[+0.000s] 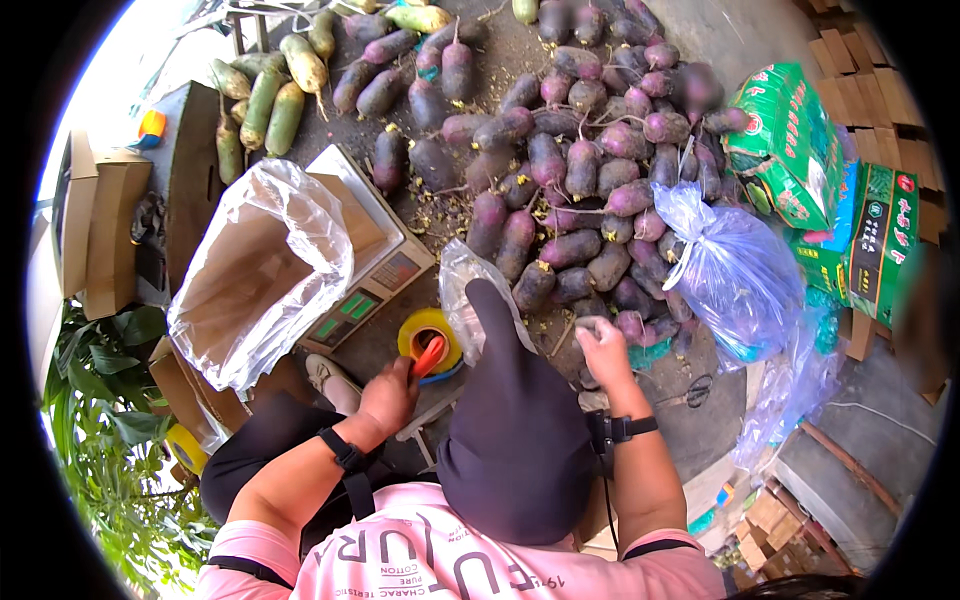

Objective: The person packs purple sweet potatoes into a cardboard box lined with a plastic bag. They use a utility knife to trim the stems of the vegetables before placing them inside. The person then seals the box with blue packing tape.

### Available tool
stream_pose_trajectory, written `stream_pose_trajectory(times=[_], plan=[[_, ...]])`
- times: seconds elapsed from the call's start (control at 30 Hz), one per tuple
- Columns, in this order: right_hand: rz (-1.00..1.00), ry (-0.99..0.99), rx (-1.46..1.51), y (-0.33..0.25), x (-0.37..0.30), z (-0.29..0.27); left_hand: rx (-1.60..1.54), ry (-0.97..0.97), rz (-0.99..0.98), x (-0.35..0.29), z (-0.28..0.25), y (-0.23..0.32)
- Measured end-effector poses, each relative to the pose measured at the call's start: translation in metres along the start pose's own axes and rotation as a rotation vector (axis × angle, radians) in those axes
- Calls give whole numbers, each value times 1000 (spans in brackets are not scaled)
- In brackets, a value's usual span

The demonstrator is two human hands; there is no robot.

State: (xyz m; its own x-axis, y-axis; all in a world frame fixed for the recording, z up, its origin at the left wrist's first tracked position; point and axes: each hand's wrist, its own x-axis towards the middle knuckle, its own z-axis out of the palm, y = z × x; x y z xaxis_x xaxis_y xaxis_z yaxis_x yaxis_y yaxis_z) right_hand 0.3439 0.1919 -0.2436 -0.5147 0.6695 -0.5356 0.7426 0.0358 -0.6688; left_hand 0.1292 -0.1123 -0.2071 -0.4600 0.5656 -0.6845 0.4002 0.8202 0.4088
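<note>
Daylight falls on a dusty concrete floor [735, 40]. Flattened cardboard boxes [870, 100] lie far right, leafy green plants [95, 430] near left, wooden pallets [790, 520] near right.

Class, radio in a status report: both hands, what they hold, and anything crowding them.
Left hand shut on orange-handled tool, beside yellow tape roll. Right hand closed, at edge of purple radish pile. Scale and lined box crowd left.

The radishes [570, 170] looked dull, rough and dusty. The clear bag [262, 262] in the brown cardboard box [225, 290] was thin, shiny plastic. The blue bag [735, 270] was shiny plastic too. The tape roll [428, 330] looked smooth.
</note>
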Motion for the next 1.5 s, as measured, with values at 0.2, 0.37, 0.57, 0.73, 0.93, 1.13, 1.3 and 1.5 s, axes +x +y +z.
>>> stream_pose_trajectory(times=[0.2,0.37,0.57,0.73,0.93,1.13,1.3,1.5], plan=[[-274,-347,222,-140,51,1,247,520,544,68,-71,83],[-136,-963,402,-122,98,-16,258,485,897,115,-71,152],[219,-758,835,-57,62,-24,295,428,1009,132,-36,169],[333,-116,913,56,-6,9,44,231,660,143,15,128],[321,221,541,78,-22,27,-342,286,182,180,57,112],[282,214,570,31,8,32,-572,674,-118,226,35,111],[208,237,530,20,21,47,-303,482,-154,254,2,123],[83,152,498,-22,35,41,-641,232,-211,267,-27,123]])
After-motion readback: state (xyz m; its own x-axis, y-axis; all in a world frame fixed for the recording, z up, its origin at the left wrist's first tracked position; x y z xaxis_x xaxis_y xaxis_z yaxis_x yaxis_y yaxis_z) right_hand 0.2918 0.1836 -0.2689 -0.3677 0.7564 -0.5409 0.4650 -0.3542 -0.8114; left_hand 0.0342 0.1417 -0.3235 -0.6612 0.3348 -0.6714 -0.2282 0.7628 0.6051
